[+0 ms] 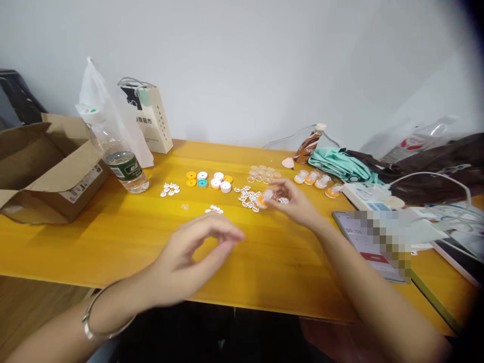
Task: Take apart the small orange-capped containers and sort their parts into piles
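Observation:
Between the thumb and fingers of my right hand (291, 201) is a small orange and clear plastic cap (264, 198), held over the loose white spoked pieces (247, 200). My left hand (196, 254) hovers above the front of the table, fingers loosely curved and the thumb near the fingertips; nothing shows in it. Just beyond it lie several small white discs (214, 209) and tiny clear rings (184, 206). Farther back are orange, white and blue round caps (202, 183) and clear discs (260, 173). Several orange-and-clear caps (313, 177) stand in a row at the right.
An open cardboard box (75, 171), a water bottle (126, 166) and a paper bag (157, 121) stand left on the wooden table (272, 272). Right are a brown drink bottle (308, 146), green cloth (335, 164), a phone (359, 242), a power strip (359, 195) and cables.

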`<action>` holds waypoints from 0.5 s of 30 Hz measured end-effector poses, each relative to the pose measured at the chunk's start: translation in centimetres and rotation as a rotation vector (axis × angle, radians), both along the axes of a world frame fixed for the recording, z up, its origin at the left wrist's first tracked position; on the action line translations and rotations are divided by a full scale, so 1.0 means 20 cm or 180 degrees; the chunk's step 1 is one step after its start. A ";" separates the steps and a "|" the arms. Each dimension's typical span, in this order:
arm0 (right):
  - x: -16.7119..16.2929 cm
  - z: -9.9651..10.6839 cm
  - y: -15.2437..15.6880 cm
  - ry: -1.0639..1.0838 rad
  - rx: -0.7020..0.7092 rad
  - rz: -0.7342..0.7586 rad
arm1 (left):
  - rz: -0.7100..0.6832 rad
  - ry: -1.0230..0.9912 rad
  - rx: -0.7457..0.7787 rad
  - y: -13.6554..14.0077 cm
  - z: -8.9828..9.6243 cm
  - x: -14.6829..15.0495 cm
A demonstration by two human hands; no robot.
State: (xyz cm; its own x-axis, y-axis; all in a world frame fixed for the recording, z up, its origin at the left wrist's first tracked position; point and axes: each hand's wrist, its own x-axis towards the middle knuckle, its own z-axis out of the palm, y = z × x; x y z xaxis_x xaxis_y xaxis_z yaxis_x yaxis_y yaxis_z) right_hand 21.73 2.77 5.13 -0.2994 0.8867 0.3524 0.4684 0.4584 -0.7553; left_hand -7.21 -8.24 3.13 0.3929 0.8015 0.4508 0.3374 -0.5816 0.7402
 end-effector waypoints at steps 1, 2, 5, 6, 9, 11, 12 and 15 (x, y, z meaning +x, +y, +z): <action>-0.05 -0.01 -0.07 -0.0042 -0.0141 0.0403 | -0.0158 0.0325 -0.0053 0.02 0.09 0.07; -0.09 -0.02 -0.14 -0.0059 -0.0252 0.0746 | -0.0328 0.0604 -0.0041 0.05 0.16 0.13; -0.16 -0.07 -0.25 -0.0079 -0.0427 0.1301 | -0.0617 0.1014 0.0156 0.16 0.21 0.24; -0.17 -0.09 -0.27 -0.0069 -0.0422 0.1373 | -0.0720 0.1122 0.0206 0.19 0.19 0.26; -0.17 -0.15 -0.27 0.0051 -0.0416 0.1415 | -0.1027 0.1343 0.0354 0.25 0.09 0.27; -0.16 -0.17 -0.25 0.0148 -0.0494 0.1409 | -0.1081 0.1344 0.0426 0.27 0.04 0.26; -0.15 -0.18 -0.25 0.0178 -0.0534 0.1434 | -0.1058 0.1308 0.0434 0.27 0.03 0.26; -0.15 -0.20 -0.25 0.0172 -0.0521 0.1506 | -0.1016 0.1219 0.0363 0.28 0.02 0.26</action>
State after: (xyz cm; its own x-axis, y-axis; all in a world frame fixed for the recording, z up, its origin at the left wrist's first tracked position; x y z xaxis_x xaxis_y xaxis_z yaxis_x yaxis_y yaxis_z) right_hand 18.70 -2.21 1.07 -0.6671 0.7031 0.2462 0.1961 0.4846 -0.8525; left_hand -2.05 -2.74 3.54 0.7642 0.5688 0.3040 0.3645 -0.7698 0.5240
